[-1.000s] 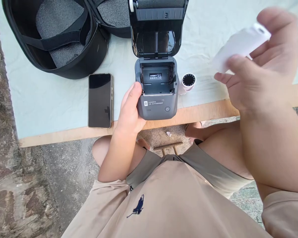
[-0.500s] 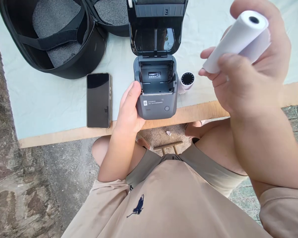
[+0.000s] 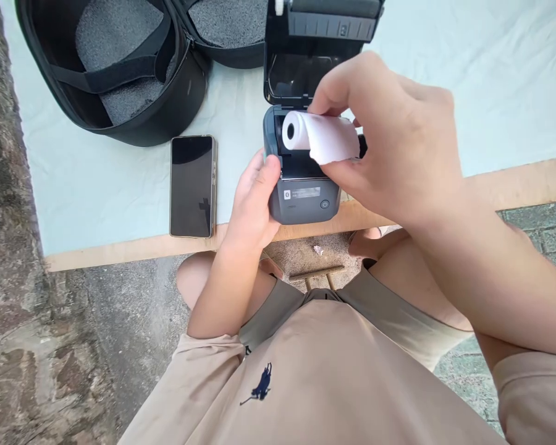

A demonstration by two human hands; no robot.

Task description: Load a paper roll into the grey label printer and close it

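A dark grey portable label printer (image 3: 306, 207) stands near the table's front edge with its black lid (image 3: 291, 77) swung up. My left hand (image 3: 254, 201) grips the printer's left side, thumb on the front corner. Between the fingers and thumb of my right hand (image 3: 389, 136) is a white paper roll (image 3: 331, 133), lying crosswise at the mouth of the printer's compartment. Its loose paper end hangs toward me. Whether the roll touches the compartment floor, I cannot tell. My right hand hides the printer's right side and the table spot beside it.
Left of the printer lies a smartphone (image 3: 192, 185), screen up and dark. Behind it an open black zip case (image 3: 176, 105) with grey foam and a strap takes up the back left. The table has a pale cloth (image 3: 505, 93) and a wooden front edge (image 3: 106, 252).
My right hand has brought the paper roll left and down from the upper right to the printer's compartment, turning it crosswise. My left hand keeps its hold on the printer.
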